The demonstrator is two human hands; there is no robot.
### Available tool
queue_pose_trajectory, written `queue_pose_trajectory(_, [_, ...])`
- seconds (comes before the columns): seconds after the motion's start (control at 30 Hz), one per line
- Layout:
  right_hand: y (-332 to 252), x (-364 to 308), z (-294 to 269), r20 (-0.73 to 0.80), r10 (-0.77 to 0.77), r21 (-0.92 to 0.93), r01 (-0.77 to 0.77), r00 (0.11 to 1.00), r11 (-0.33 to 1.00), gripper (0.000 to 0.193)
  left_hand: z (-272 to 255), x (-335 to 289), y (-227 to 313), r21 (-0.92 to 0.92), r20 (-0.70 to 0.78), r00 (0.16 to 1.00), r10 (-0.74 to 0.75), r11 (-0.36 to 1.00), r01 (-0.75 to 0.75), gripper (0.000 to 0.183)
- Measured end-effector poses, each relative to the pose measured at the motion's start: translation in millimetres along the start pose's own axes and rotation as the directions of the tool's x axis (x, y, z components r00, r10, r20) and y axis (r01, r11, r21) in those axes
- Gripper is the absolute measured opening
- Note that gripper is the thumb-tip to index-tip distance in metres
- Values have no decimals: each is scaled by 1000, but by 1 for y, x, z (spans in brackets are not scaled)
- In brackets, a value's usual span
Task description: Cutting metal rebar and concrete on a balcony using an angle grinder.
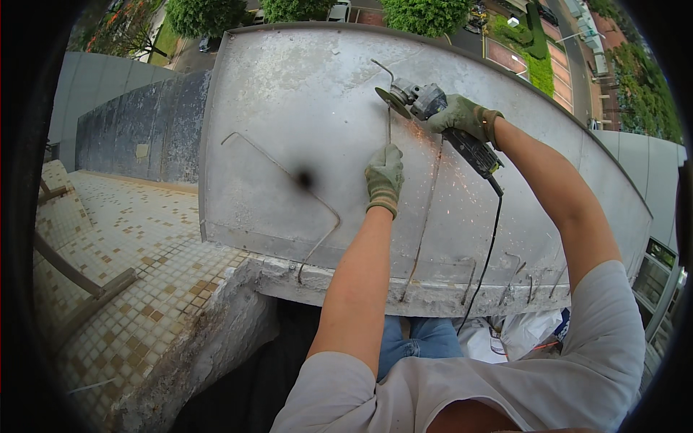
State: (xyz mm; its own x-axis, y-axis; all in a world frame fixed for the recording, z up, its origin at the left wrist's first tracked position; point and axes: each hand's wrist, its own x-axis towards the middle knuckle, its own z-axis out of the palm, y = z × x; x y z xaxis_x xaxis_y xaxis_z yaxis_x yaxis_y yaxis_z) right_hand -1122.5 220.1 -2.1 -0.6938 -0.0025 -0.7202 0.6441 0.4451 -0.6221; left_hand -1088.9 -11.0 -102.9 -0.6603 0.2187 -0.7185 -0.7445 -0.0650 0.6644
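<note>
Metal ledge (274, 94), bent wire (266, 154), black cord (494, 234), left grip (384, 177) pinching rod (389, 130), right grip (464, 117) around grinder (431, 102)

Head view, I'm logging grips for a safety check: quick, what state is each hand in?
Left hand: gloved, closed around a thin metal rod.
Right hand: gloved, closed on the angle grinder.

Includes one gloved left hand (384, 179), one gloved right hand (463, 117), one angle grinder (469, 150), one disc (392, 102), one power cord (496, 220), one held rod (389, 130), one long bent rod (337, 218) at left, three rounded trees (426, 14) at top.
</note>
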Motion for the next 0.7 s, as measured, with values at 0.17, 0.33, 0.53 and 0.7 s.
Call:
queue_pose_trajectory(0.17, [0, -2, 0, -13, 0, -8, 0, 1000, 1000, 29, 3, -2, 3, 37, -28, 1000, 0, 999, 1, 34])
queue_pose_trajectory(0.33, [1, 1, 1, 10, 3, 93, -4, 1000, 996, 29, 1, 2, -2, 25, -26, 1000, 9, 1000, -8, 32])
queue_pose_trajectory(0.53, [-1, 1, 1, -11, -36, 46, 36, 999, 998, 31, 0, 1, 0, 17, 0, 1000, -21, 1000, 21, 29])
queue_pose_trajectory(0.7, [-2, 3, 2, -14, -15, 70, 16, 1000, 997, 33, -1, 1, 0, -35, 19, 999, -29, 999, 30, 30])
